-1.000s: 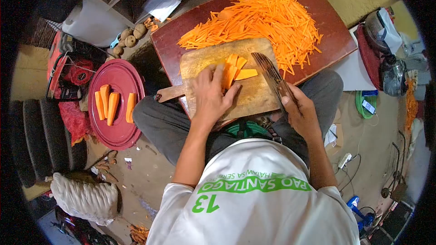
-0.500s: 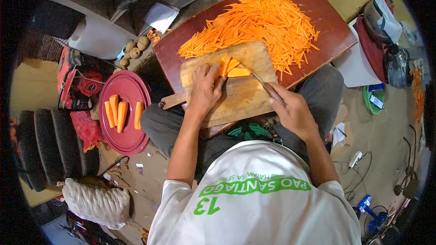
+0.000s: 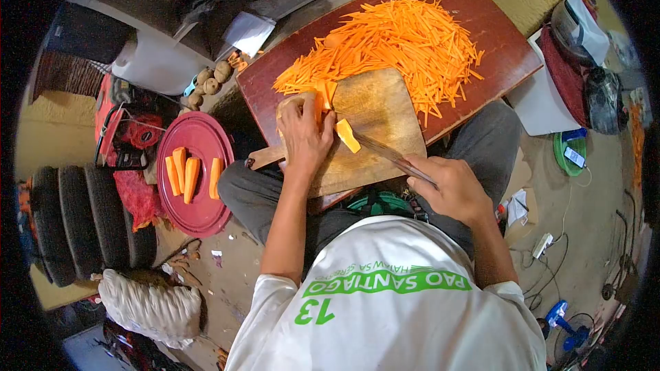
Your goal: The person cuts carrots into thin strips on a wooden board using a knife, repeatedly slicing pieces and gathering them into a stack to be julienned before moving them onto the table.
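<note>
A wooden cutting board [image 3: 385, 106] with a handle lies across my lap and the near edge of the red table [image 3: 505, 48]. At its upper left, my left hand [image 3: 302, 130] presses bent fingers on carrot slices [image 3: 324, 93], partly hidden beneath them. My right hand [image 3: 450, 189] is wrapped round the handle of a knife [image 3: 386, 154]. Its blade points up and left over the board, with the tip near a loose flat carrot slice [image 3: 348, 136]. Beyond the board is a large heap of carrot strips [image 3: 412, 41].
On my left, a round red plastic lid [image 3: 206, 216] bears several peeled carrot pieces [image 3: 191, 178]. Potato-like roots [image 3: 212, 84] lie past it. Tyres [image 3: 72, 216] and a white sack [image 3: 148, 309] stand farther left. Cables [image 3: 560, 261] run over the floor at right.
The knife has moved down, away from the slices under my left hand. One slice now lies apart on the board. My left hand has shifted slightly left.
</note>
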Tool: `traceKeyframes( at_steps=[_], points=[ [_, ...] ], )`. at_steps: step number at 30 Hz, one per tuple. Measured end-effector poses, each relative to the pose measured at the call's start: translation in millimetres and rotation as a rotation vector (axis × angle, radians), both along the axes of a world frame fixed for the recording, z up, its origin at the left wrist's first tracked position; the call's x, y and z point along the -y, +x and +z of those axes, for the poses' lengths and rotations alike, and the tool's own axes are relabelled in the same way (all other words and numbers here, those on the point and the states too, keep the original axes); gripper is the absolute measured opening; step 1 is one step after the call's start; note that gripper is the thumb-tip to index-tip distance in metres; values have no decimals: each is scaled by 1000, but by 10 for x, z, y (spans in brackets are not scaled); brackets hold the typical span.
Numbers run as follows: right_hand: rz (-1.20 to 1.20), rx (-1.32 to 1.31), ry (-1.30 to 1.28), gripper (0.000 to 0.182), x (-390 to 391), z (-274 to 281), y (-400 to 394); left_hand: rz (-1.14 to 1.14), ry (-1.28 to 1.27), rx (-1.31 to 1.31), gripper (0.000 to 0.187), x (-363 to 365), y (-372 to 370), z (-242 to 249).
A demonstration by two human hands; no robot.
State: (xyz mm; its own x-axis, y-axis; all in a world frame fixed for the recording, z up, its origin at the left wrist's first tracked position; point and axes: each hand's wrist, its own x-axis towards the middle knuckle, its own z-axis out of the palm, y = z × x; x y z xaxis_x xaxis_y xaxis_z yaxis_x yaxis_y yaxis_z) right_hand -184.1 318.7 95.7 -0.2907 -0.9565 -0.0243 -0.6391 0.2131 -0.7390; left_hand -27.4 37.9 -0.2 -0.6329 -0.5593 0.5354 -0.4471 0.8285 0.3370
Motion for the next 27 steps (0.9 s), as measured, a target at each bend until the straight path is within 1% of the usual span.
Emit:
traceKeyframes(
  at_steps=[3,6,7,9,12,13,15,19,21,22,24,27],
  points=[
    [-47,58,-22,41,-11,-61,-6,-34,-19,-61,48,-147,122,106],
    [-113,78,-83,40,11,-198,4,-252,86,73,49,-292,312,137],
    [-128,77,-115,40,31,-223,12,-263,73,151,50,-394,344,201],
    [-153,161,-93,37,100,-212,21,-318,142,208,47,-448,381,187],
    [-150,247,-118,35,212,-175,48,-306,235,112,41,-477,338,121],
    [-139,267,-136,34,240,-165,38,-311,222,100,39,-495,303,106],
    [-103,264,-78,38,288,-165,-5,-318,194,76,36,-505,235,93],
    [-66,334,-7,41,378,-185,-46,-328,184,111,37,-488,147,125],
    [-63,370,-41,42,382,-183,-23,-334,175,136,36,-483,129,141],
    [-59,390,-59,42,383,-188,-10,-324,212,114,36,-495,130,130],
    [-87,452,-74,43,359,-248,-3,-302,284,72,37,-528,132,91],
    [-168,549,-31,43,300,-246,-3,-291,275,93,40,-567,114,75]
  ],
)
